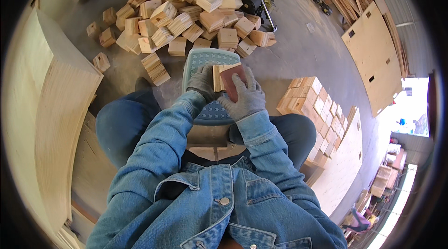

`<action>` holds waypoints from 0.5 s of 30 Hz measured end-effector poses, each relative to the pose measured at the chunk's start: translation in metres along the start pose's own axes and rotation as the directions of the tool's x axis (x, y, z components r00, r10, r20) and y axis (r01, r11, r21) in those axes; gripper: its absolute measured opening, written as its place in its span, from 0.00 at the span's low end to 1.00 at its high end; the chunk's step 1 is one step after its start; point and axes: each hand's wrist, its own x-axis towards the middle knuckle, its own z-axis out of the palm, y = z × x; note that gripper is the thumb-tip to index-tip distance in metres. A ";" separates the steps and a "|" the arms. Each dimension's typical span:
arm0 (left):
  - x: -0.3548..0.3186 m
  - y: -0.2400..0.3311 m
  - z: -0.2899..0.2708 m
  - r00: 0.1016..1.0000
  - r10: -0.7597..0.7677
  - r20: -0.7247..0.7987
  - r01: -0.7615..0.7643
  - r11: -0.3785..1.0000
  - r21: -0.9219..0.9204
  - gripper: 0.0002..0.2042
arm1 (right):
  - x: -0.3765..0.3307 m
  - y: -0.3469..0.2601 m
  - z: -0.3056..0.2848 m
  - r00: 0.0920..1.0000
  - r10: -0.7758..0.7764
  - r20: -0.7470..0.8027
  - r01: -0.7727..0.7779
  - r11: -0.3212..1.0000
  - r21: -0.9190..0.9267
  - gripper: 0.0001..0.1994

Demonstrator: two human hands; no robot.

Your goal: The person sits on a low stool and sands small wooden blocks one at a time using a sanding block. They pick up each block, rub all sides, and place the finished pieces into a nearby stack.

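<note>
My left hand (202,82), in a grey glove, is closed round the left side of a small wooden block (217,79). The block is held above a pale blue plastic stool (211,56) with a studded top, between my knees. A reddish-brown sheet of sandpaper (229,82) lies against the block's right side. My right hand (248,97), gloved in grey too, grips that sandpaper and presses it on the block, its fingers bent over the sheet. Part of the block is hidden under the sandpaper and gloves.
Beyond the stool lies a loose heap of wooden blocks (212,19), with a black and yellow tool (254,5) at its right. Blocks are stacked neatly (319,109) by my right knee. Tall plywood sheets (60,109) stand on the left; a slotted panel (372,55) lies at right.
</note>
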 end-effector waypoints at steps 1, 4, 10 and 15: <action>0.002 0.003 0.000 1.000 0.002 0.021 0.000 0.997 -0.073 0.47 | -0.002 0.001 -0.001 1.000 0.013 0.018 -0.014 1.000 0.024 0.40; 0.004 0.006 -0.001 0.998 0.016 0.064 -0.002 0.977 -0.215 0.43 | -0.009 0.005 0.007 1.000 0.020 -0.004 -0.020 0.997 0.080 0.40; -0.003 0.010 -0.004 0.999 0.050 0.015 -0.047 0.988 -0.150 0.39 | -0.028 0.002 0.023 0.990 -0.118 -0.076 0.119 0.993 0.009 0.37; 0.003 -0.004 0.011 0.999 0.031 0.024 -0.022 0.949 -0.314 0.39 | -0.011 -0.003 0.021 0.984 -0.109 -0.143 0.102 0.993 -0.057 0.35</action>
